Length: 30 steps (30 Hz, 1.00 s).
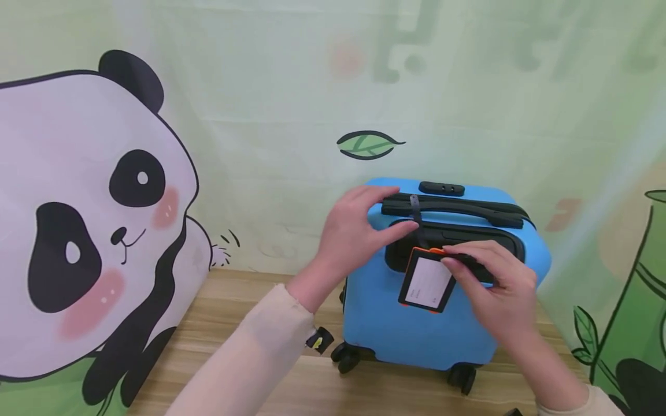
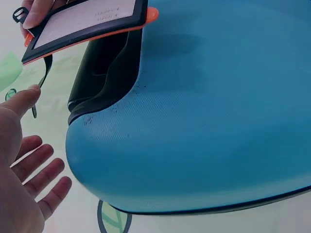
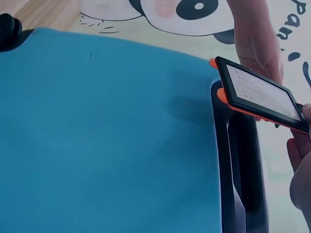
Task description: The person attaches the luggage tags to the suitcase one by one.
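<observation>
A luggage tag (image 1: 428,281) with a black frame, orange edges and a white card hangs before the front of a blue suitcase (image 1: 416,341). My right hand (image 1: 502,292) pinches the tag's upper right corner between thumb and fingers. A dark strap (image 1: 414,205) stands up by the black carry handle (image 1: 463,208) at the suitcase top. Around that strap my left hand (image 1: 356,225) is spread, thumb close to it. The left wrist view shows the left hand's fingers (image 2: 44,167) loosely extended, the thumb tip at the strap; whether it touches is hard to tell.
The suitcase stands upright on its black wheels (image 1: 348,357) on a wood-look floor (image 1: 229,335). Behind it hangs a pale green backdrop (image 1: 270,144) with a printed leaf. A large panda cutout (image 1: 93,190) fills the left side.
</observation>
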Available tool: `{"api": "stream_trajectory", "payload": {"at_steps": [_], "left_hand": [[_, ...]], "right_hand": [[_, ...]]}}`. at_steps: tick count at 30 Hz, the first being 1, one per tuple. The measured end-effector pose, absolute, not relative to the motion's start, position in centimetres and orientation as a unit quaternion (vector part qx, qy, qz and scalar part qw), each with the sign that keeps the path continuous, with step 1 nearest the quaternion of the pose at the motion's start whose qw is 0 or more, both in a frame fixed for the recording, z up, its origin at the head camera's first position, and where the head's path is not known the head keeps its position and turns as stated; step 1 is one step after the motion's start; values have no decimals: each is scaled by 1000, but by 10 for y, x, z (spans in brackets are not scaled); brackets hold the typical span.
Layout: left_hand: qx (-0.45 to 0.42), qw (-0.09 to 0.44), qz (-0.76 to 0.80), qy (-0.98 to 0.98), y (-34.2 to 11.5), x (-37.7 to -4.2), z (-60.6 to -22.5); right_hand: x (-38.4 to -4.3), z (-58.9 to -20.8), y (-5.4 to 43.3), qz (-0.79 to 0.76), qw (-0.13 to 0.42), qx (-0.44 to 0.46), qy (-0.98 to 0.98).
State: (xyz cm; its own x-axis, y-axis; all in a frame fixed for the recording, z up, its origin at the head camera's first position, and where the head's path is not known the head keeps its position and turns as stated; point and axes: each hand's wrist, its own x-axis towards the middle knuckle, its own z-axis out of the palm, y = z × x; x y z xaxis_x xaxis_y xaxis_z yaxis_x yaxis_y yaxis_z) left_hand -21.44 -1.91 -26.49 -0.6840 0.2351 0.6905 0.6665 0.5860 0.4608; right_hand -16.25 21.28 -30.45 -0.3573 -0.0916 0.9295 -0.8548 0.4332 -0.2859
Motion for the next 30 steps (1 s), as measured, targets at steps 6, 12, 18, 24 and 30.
{"api": "stream_trajectory", "payload": {"at_steps": [6,12,18,24,30], "left_hand": [[-253,246,-347,-869,-5,-220,-258],[-234,204,-322,-894,8,-227,-256],[-230,168,-311,-907,16,-230,-252],[-233,139,-296,-916,21,-233,-249],[-237,119,-301,-916,22,-233,-246]], "right_hand": [[-162,-302,224,404,456,333,-720],[-163,-301,234,394,451,328,-731],[-161,-299,240,388,447,317,-741],[-160,-298,244,388,453,314,-739],[-158,-297,245,387,452,320,-737]]}}
